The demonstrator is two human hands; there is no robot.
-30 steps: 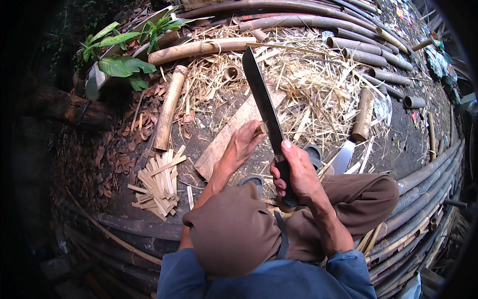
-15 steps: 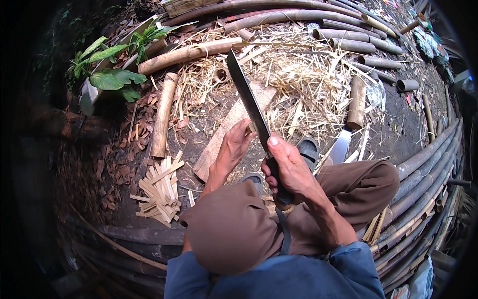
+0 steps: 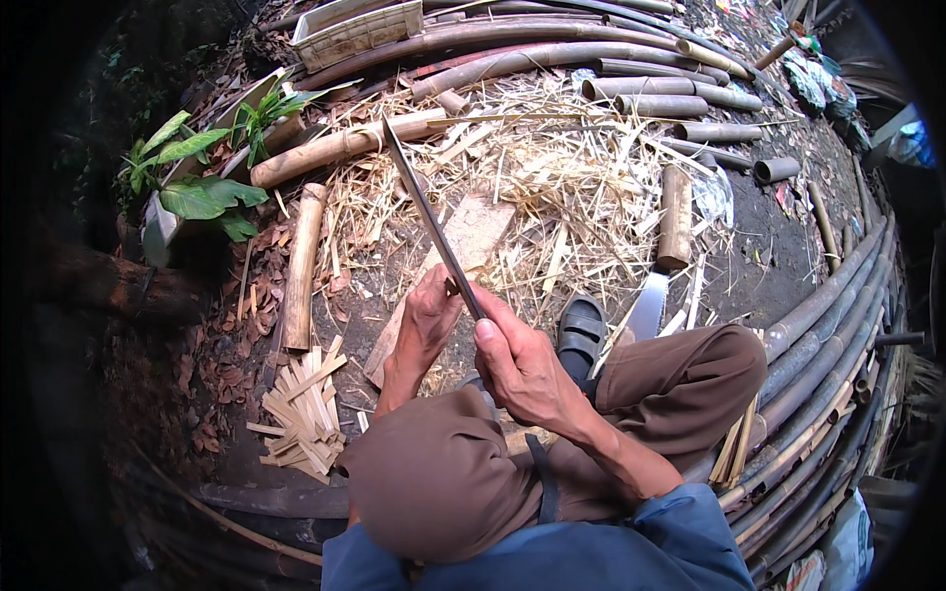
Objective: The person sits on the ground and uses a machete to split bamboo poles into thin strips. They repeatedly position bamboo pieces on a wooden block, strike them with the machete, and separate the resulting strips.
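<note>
My right hand is closed round the handle of a machete. Its long dark blade slants up and to the left, seen nearly edge-on, and the handle is mostly hidden by my fingers. Just left of the blade, my left hand is closed with its fingertips beside the steel. It pinches a small bamboo piece, of which only the end shows. Both hands are above my bent knees. Under them a flat wooden board lies on the ground.
Pale bamboo shavings cover the ground ahead. Split bamboo pieces are heaped at left, near a bamboo log. A saw blade lies by a short log at right. Bamboo poles line the right side; a crate stands far back.
The machete has turned so its blade leans further left and shows its edge more than its flat side. Both hands have shifted slightly left and down in the picture; the whole view has shifted too.
</note>
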